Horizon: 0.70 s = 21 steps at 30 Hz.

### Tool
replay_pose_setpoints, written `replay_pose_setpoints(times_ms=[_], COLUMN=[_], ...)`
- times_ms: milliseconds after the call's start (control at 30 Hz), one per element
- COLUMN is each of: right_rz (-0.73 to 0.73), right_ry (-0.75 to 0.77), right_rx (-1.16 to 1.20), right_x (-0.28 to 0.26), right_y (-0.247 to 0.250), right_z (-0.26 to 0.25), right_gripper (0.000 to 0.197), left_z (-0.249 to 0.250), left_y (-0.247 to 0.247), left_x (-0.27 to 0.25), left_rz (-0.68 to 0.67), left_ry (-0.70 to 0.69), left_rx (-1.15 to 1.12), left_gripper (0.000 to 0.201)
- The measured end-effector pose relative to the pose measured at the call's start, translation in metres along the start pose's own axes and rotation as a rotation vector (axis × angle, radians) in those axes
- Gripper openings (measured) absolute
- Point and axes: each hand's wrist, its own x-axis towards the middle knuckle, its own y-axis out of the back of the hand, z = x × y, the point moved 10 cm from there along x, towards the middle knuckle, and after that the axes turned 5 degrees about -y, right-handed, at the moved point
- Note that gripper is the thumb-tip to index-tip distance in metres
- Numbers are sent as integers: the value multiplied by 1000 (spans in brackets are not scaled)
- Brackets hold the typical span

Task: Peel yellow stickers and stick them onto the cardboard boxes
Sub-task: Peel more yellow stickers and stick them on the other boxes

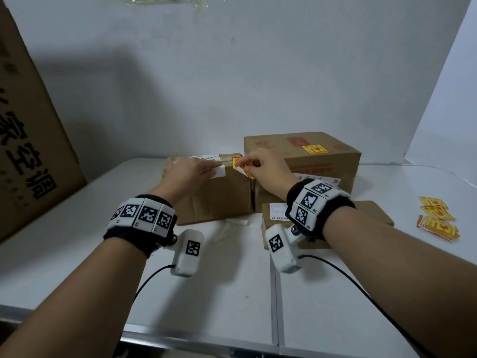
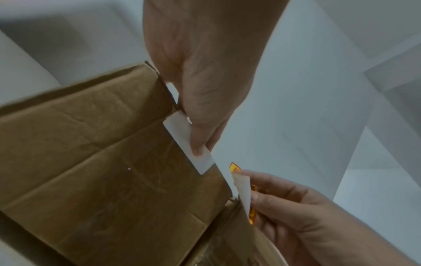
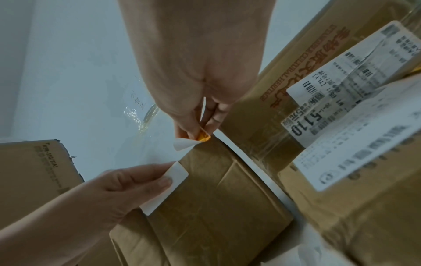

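Note:
My right hand point(image 1: 244, 164) pinches a yellow sticker point(image 1: 236, 162) over the top right edge of a small cardboard box point(image 1: 216, 195). A white backing flap point(image 3: 182, 144) curls off the sticker point(image 3: 203, 137) below the right hand's fingertips point(image 3: 193, 131). My left hand point(image 1: 213, 168) pinches a separate white backing strip point(image 1: 219, 172) against the same box's top edge; the strip point(image 2: 189, 142) lies under the thumb. A larger cardboard box point(image 1: 322, 161) behind bears a yellow sticker point(image 1: 314, 149). In the left wrist view the right hand point(image 2: 250, 189) holds the sticker's corner point(image 2: 234, 167).
A flat cardboard box point(image 1: 374, 213) with a white label lies in front of the larger one. A pile of yellow stickers point(image 1: 436, 220) sits at the right on the white table point(image 1: 232, 293). A tall printed carton point(image 1: 28, 140) leans at the left. Cables trail from both wrist cameras.

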Motion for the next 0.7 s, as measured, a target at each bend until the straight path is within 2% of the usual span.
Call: replay_pose_setpoints(times_ms=[200,400,467,600,700], right_rz=[-21,-61,-70,-120,-126], right_ry=[92,57,18,-18,-35], right_rx=[-31,21,53,69,81], right_x=[10,20,22,20,16], right_y=[-10,-11,-13,-17,-20], right_z=[-18,-21,-12,0,8], right_gripper=[25,29,29,28,26], left_z=[-7,-10,-10,-8,-5], left_y=[17,12,7,5,-9], left_x=[5,18,20,15,5], left_rz=[-14,-130,-117,-8,-33], left_ry=[12,25,33,80,114], left_rx=[-118,-132,-114,-25,-19], left_gripper=[34,36,35,38,46])
